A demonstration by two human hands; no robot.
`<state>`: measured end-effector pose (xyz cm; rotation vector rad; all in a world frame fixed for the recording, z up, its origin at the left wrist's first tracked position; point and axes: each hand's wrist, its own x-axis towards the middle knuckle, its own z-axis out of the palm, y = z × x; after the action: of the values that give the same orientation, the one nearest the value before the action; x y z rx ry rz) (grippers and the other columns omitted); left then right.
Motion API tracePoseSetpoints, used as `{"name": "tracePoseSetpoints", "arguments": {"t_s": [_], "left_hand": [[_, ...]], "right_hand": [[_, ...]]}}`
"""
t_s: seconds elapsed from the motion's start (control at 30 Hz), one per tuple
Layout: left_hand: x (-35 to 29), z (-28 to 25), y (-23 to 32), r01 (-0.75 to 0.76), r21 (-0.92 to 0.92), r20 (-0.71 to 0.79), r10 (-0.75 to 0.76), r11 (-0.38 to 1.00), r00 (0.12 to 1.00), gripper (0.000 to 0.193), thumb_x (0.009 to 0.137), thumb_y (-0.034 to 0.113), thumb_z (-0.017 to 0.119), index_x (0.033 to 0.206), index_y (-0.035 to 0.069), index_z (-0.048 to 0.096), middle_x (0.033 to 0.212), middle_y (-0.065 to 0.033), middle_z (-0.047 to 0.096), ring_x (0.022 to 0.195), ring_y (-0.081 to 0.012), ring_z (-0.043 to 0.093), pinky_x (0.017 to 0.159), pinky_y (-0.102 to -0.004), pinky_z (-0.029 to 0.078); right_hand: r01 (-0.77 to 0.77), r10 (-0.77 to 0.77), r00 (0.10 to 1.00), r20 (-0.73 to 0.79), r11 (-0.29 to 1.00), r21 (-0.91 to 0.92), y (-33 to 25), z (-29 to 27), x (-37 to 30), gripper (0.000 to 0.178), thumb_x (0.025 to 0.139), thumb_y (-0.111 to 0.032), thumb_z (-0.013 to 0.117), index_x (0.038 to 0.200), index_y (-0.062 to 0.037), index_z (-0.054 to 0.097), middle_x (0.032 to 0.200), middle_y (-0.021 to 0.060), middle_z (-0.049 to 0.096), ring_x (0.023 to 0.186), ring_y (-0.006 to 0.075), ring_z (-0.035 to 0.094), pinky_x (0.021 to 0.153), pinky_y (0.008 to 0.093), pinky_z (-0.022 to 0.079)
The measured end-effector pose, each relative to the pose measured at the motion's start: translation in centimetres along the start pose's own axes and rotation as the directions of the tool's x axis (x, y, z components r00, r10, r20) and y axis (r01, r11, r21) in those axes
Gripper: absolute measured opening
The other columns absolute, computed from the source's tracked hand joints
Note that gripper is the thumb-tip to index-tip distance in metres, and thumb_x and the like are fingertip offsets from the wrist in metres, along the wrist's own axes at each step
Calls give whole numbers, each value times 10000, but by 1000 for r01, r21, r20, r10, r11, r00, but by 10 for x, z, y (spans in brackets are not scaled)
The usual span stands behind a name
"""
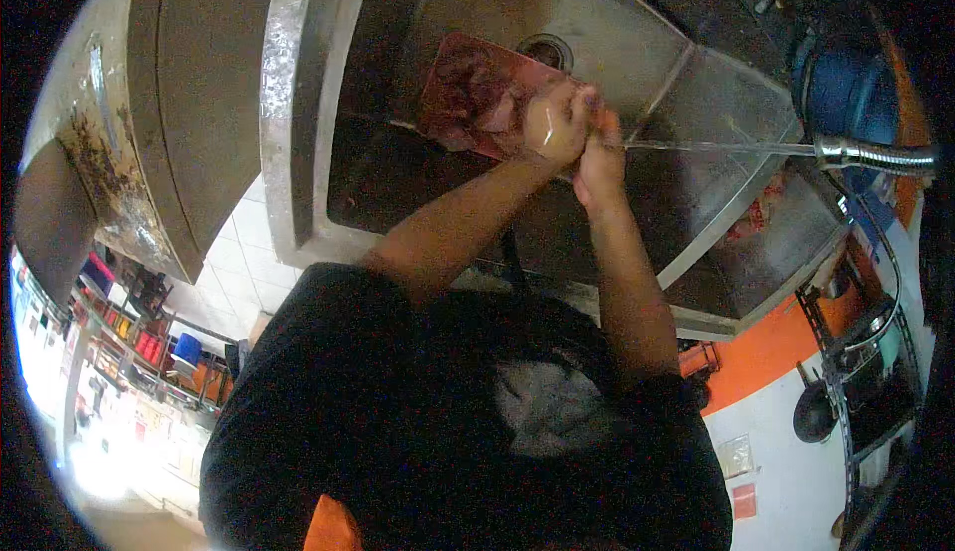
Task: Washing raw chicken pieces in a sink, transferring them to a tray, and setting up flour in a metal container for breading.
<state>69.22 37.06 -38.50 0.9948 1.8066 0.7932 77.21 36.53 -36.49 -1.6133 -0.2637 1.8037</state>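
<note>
My left hand [555, 125] and my right hand [601, 158] are pressed together over the sink basin [607, 14], with fingers curled against each other. A little orange shows at the right fingertips; whether it is something held cannot be made out. A thin stream of water from the metal spout [863, 153] on the right reaches my hands. Just left of them, partly behind my left hand, a red tray [545, 76] lies in the basin. Dark red pieces that look like raw meat [477, 98] are in it.
Beside the tray is the round drain [545, 52]. A metal divider [718, 233] separates a second basin on the right, which holds a red-and-clear plastic wrapper [761, 208]. A blue container [846, 98] stands behind the spout. A dark pan [814, 412] hangs by a rack at right.
</note>
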Motion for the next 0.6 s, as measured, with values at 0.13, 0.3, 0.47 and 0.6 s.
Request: {"name": "tracePoseSetpoints", "arguments": {"t_s": [0.13,0.3,0.47,0.6], "left_hand": [[2,3,0,328,-333,141,-298,884,944,289,870,307,526,989,45,550,858,-132,593,799,-241,579,696,-355,448],[0,-7,-7,559,-718,629,42,415,776,433,801,133,633,1172,89,415,878,-34,575,823,-148,551,727,-298,456],[0,1,1,277,-638,393,-5,719,920,366,759,59,665,1075,49,482,849,-53,581,765,-138,570,675,-288,478],[-9,5,13,-23,-427,18,33,904,999,238,760,55,658,960,24,533,761,-59,600,678,-163,591,620,-297,490]], "right_hand": [[257,-258,965,48,895,-364,26,-47,30,195,930,-200,469,1090,-99,517,1050,40,564,937,145,544,797,293,462],[6,8,995,95,989,-150,-6,-31,19,186,903,-269,510,990,-109,551,854,-12,596,639,86,547,537,229,456],[-210,203,975,-86,973,-94,-6,-38,21,245,904,-348,474,906,-125,574,682,-31,535,506,79,476,453,228,377],[-127,103,989,-103,956,-263,1,-56,19,257,907,-320,470,887,-86,575,675,-14,537,543,105,491,491,249,377]]}}
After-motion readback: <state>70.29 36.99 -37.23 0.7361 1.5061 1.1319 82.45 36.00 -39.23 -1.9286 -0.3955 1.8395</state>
